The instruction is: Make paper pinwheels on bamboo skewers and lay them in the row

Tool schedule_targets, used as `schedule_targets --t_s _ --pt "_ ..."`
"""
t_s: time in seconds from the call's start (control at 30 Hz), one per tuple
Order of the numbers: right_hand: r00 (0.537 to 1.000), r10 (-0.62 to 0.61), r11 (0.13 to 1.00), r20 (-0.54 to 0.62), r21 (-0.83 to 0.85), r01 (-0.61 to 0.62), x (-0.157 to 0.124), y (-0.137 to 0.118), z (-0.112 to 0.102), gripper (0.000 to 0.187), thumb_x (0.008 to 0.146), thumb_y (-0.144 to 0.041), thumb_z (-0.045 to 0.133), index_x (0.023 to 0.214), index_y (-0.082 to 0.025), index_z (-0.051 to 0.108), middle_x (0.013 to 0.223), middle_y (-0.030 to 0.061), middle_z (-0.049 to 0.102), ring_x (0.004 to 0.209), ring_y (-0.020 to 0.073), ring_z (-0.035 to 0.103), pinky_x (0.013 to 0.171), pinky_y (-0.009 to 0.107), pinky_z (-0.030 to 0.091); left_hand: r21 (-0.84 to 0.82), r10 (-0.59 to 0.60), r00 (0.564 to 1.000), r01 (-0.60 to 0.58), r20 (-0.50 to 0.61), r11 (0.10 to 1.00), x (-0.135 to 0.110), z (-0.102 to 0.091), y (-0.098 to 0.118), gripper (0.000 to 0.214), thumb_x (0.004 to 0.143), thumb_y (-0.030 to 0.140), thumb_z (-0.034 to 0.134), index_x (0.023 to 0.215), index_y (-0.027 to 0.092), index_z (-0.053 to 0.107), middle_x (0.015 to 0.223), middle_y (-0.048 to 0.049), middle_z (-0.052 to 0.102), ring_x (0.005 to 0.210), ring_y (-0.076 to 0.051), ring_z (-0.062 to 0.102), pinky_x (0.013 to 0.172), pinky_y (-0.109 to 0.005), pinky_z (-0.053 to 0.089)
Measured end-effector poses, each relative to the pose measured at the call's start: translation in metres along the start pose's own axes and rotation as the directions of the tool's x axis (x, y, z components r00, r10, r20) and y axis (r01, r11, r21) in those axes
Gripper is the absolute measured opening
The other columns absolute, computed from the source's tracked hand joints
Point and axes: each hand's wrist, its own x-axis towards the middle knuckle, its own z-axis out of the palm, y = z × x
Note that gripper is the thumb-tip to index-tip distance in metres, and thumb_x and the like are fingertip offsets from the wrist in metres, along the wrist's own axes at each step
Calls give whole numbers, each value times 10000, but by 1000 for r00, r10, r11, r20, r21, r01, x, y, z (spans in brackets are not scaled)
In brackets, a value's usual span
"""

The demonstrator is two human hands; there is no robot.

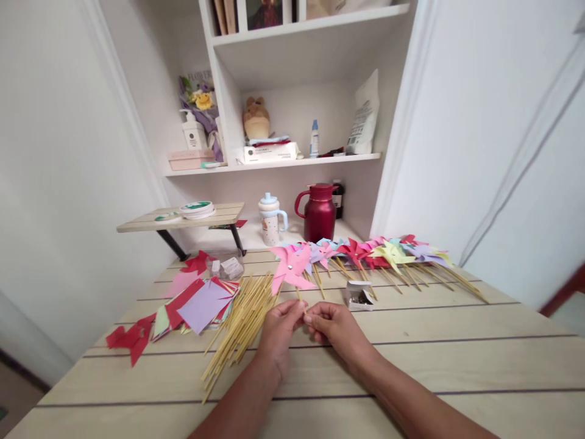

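Observation:
A pink paper pinwheel point(291, 268) with a small metal pin at its centre stands upright on a thin stick in front of me. My left hand point(282, 317) and my right hand point(329, 321) are both closed around that stick just below the paper blades, their fingertips close together. To the left of my hands lies a loose pile of thin yellowish sticks point(242, 323). A small open box point(360, 297) with dark metal bits in it sits just beyond my right hand. Several pinwheels in mixed colours point(356, 253) lie in a row behind.
Coloured paper sheets point(205, 305) and cut red pieces point(132, 338) lie on the left of the table point(434, 360). A clear box point(226, 267) is behind them, near a raised wooden stand point(141, 224). A cup point(270, 222) and a red jug point(320, 213) stand at the back.

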Motion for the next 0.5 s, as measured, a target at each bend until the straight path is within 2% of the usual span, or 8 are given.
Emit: schedule_targets --t_s 0.1,0.3,0.5 --pt "998 -37 999 -41 -28 36 0 -1 1 259 662 -397 731 607 -169 619 524 -14 592 443 95 464 466 240 320 1 -10 1000 10 12 1000 1 0 2 300 629 381 872 695 116 748 677 -40 662 669 -130 594 738 -268 514" --pt "993 -82 994 -89 -82 75 -2 -4 2 216 690 -366 689 600 -184 617 522 -19 590 431 102 460 447 242 326 -2 -22 997 22 -71 1000 0 1 4 318 588 381 893 737 131 762 734 -44 690 712 -131 610 751 -260 512" --pt "992 -99 988 -74 -129 89 -4 -5 0 213 712 -352 674 591 -192 602 522 -19 588 432 109 458 441 247 324 37 -19 999 20 -26 999 -1 1 5 296 633 389 866 707 127 749 699 -41 675 694 -129 602 740 -259 505"
